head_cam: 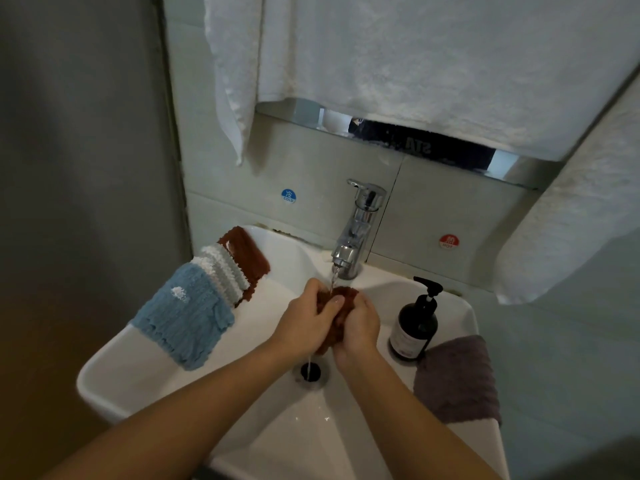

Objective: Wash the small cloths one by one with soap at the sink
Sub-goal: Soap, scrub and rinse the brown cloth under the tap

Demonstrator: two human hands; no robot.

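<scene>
A bunched brown cloth (337, 320) is under the running stream from the chrome tap (358, 230), above the drain (310, 371) of the white sink (114, 372). My left hand (306, 317) grips it from the left and my right hand (358, 327) grips it from the right. Water drips from the cloth into the drain. On the sink's left rim lie a blue cloth (183, 317), a white-grey striped cloth (225, 271) and another brown cloth (247, 252), overlapping. A purple-grey cloth (457, 379) lies on the right rim. A dark soap pump bottle (414, 323) stands beside it.
White towels (398, 64) hang over the mirror and at the right (571, 220). Blue cold (288, 196) and red hot (449, 241) stickers are on the tiled wall behind the tap. A grey wall closes the left side.
</scene>
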